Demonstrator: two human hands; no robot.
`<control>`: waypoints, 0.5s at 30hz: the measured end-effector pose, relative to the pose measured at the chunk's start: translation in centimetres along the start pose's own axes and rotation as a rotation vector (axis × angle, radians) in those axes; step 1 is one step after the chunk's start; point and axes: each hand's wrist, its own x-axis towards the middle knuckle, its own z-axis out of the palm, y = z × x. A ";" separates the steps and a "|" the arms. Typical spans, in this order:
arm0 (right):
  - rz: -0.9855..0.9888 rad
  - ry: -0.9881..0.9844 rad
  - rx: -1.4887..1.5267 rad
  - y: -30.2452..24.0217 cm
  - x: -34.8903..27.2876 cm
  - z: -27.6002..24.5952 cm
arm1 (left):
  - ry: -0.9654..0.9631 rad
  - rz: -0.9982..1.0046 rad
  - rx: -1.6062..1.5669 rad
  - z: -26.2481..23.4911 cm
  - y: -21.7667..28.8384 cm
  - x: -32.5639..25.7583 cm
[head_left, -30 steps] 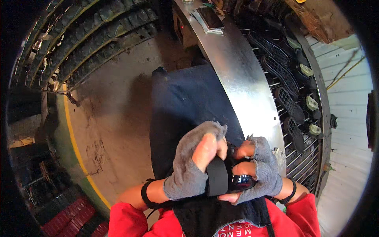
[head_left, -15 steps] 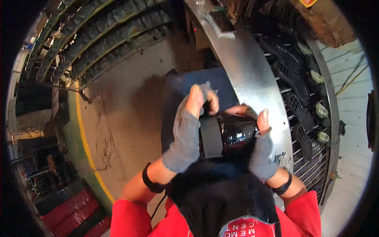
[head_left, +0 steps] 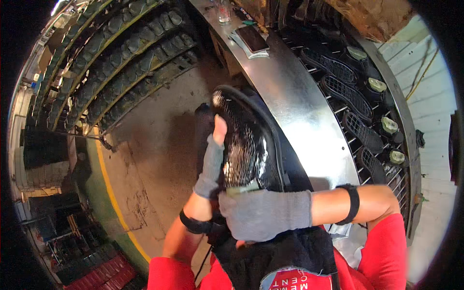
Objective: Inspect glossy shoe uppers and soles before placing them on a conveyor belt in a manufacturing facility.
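A glossy black shoe (head_left: 244, 145) is held above my lap, its rounded toe pointing away from me and its sole edge along the right side. My left hand (head_left: 213, 159), in a grey fingerless glove, grips the shoe's left side with the thumb lying up along the upper; its other fingers are hidden behind the shoe. My right hand (head_left: 263, 215), gloved the same way, is closed at the shoe's near end, back of the hand toward me. Just beyond its knuckles a pale green patch (head_left: 243, 188) shows at the shoe's opening. The right fingers are mostly hidden.
A curved metal bench (head_left: 299, 106) runs along my right, carrying a dark phone-like slab (head_left: 251, 38) and a glass (head_left: 223, 12). Beyond it a rod rack (head_left: 333, 125) holds several black soles (head_left: 340, 94) and shoes. Tiered shelves of dark shoes (head_left: 130, 53) stand at far left.
The shoe has been turned so its toe points away and its glossy upper shows. My right hand has moved from its right side to its near end; the view has shifted slightly.
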 end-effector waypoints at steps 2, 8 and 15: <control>-0.187 0.102 -0.003 0.1 -1.0 0.6 | -0.033 0.032 -0.318 -0.4 -1.6 -1.0; 0.925 0.967 0.522 1.1 -5.0 0.8 | 0.066 0.161 -0.209 -0.9 -3.3 -4.4; 0.793 0.924 0.749 0.0 -5.6 1.0 | 0.066 0.123 0.012 2.5 -1.1 -6.4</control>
